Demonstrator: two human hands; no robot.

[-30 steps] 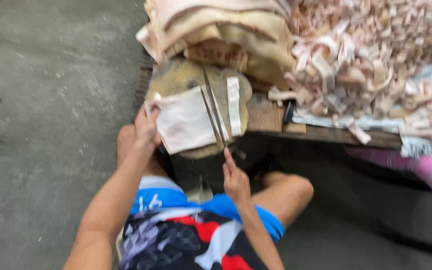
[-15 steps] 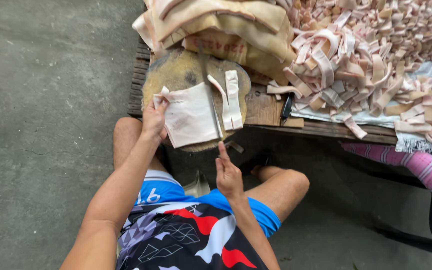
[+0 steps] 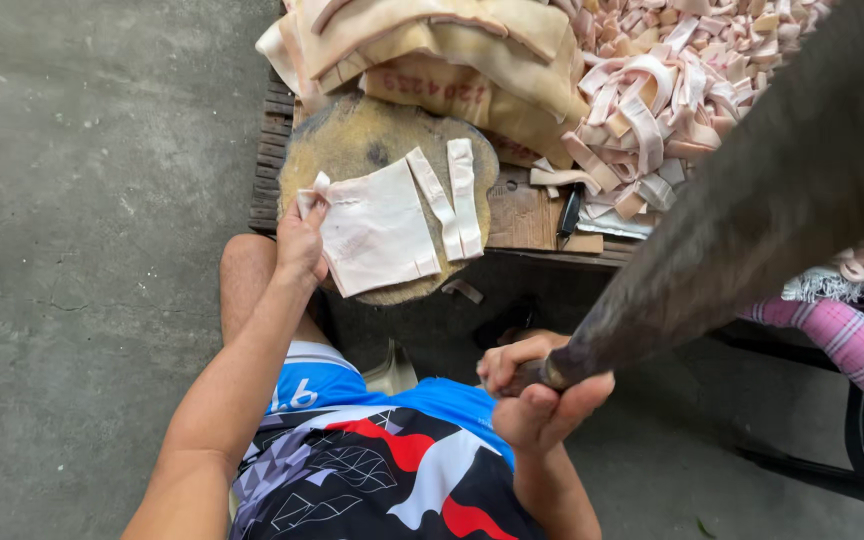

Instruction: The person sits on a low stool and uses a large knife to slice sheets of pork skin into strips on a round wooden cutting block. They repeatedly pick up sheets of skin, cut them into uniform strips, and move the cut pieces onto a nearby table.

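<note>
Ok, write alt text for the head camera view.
A seated person's left hand pins a pale flat sheet on a round wooden block, while the right hand raises a large dark blade close to the camera. Cut strips are heaped beyond.

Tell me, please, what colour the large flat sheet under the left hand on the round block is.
Pale pinkish white; the sheet shows in the head view.

The raised cleaver blade (image 3: 752, 200) is blurred, cut off at the frame's top-right corner.

Soft, even daylight; faint shadows; raised cleaver blade (image 3: 782, 190) blurred, rest sharp.
</note>
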